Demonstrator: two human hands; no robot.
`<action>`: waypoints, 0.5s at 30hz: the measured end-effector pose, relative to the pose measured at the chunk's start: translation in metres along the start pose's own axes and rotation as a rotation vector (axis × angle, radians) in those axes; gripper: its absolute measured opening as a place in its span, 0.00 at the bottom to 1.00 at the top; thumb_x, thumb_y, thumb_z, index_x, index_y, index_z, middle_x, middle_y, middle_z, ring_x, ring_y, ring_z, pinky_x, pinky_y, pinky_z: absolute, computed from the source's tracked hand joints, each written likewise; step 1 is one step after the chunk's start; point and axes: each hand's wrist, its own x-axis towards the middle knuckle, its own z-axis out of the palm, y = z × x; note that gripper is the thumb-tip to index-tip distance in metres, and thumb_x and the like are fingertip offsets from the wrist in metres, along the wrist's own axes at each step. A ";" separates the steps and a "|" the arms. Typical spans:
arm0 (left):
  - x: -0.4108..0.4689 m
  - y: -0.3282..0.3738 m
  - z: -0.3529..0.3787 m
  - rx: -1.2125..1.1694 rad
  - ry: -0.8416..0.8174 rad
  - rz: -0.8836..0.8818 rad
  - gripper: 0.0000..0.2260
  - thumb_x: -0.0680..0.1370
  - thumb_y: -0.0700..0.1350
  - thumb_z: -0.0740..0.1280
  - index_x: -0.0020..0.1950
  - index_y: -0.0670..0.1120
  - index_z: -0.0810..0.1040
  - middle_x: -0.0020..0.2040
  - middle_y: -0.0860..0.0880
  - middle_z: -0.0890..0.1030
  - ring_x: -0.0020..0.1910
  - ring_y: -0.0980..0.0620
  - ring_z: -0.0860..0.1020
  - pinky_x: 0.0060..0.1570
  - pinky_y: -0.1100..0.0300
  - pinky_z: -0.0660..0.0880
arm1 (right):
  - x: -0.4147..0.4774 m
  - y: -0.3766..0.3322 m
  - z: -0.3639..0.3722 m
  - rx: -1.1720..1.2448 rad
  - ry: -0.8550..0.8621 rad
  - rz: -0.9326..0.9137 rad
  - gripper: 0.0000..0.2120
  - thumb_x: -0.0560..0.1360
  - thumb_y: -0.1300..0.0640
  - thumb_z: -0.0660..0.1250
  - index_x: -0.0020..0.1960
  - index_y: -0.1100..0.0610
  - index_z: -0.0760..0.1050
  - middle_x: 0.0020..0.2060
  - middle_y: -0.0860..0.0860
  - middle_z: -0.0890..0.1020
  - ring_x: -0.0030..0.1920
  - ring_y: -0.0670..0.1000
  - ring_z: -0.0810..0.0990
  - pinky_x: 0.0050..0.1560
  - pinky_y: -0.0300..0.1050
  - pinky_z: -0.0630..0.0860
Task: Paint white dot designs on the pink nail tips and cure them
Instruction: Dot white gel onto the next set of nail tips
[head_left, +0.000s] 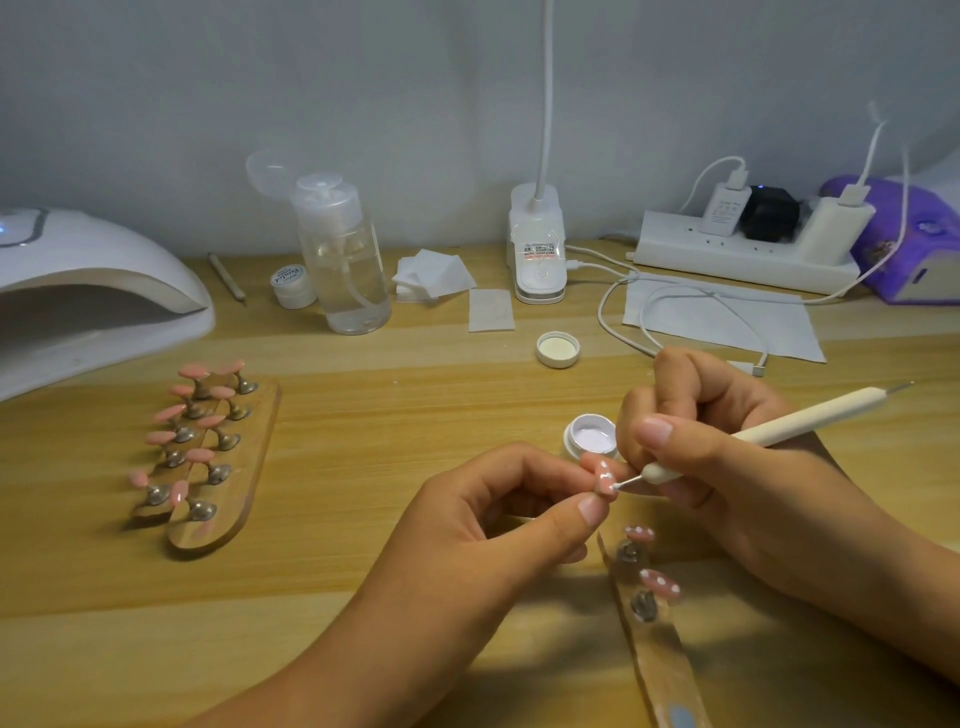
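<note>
The pink nail tip (604, 477) is in the front middle of the table, lifted a little above the wood. The left hand (493, 525) pinches it between thumb and forefinger. It already carries some white dots. The right hand (727, 467) grips a white dotting tool (779, 422) like a pen, and the tool's metal ball end touches the lower part of the tip.

Just behind the fingers stands a small open jar of white paint (592, 435). Its lid (557, 349) lies further back, inside up. Under the right hand, a wooden strip (655, 660) runs toward the near edge and carries two dotted tips (658, 579) on metal stands. At the left, well apart, a second wooden holder (228, 499) carries two rows of plain pink tips (200, 456).

The table (363, 545) is light wood with visible grain. At its far left stands a white curing lamp (93, 291) with its opening toward the middle. Along the back are a thin stick (227, 278), a small white pot (293, 283), a clear pump bottle (348, 265), some white pads (431, 275), a desk lamp base (537, 260), a sheet of paper (753, 327) with a white cable (623, 332) over it, a power strip (727, 254) with plugs, and a purple device (909, 244). Behind all is a plain pale grey wall (415, 104).
</note>
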 end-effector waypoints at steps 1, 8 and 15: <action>0.000 0.000 0.000 -0.005 -0.006 0.003 0.03 0.68 0.44 0.74 0.39 0.52 0.84 0.40 0.54 0.84 0.39 0.61 0.79 0.40 0.67 0.77 | 0.000 0.000 0.000 0.005 0.000 0.002 0.09 0.68 0.56 0.69 0.32 0.51 0.72 0.27 0.50 0.73 0.29 0.45 0.72 0.33 0.32 0.72; 0.001 -0.002 -0.001 -0.027 -0.015 0.008 0.04 0.66 0.48 0.73 0.39 0.52 0.85 0.42 0.54 0.84 0.39 0.61 0.79 0.40 0.67 0.76 | 0.000 0.001 0.000 0.037 0.001 0.001 0.09 0.68 0.57 0.69 0.32 0.51 0.71 0.26 0.49 0.73 0.28 0.45 0.71 0.32 0.32 0.72; 0.000 -0.002 -0.002 -0.010 -0.018 0.010 0.06 0.65 0.50 0.73 0.40 0.52 0.85 0.43 0.54 0.84 0.40 0.60 0.79 0.40 0.66 0.77 | 0.001 0.002 -0.001 0.033 0.010 0.010 0.09 0.67 0.56 0.70 0.32 0.51 0.71 0.26 0.49 0.73 0.28 0.45 0.70 0.32 0.33 0.72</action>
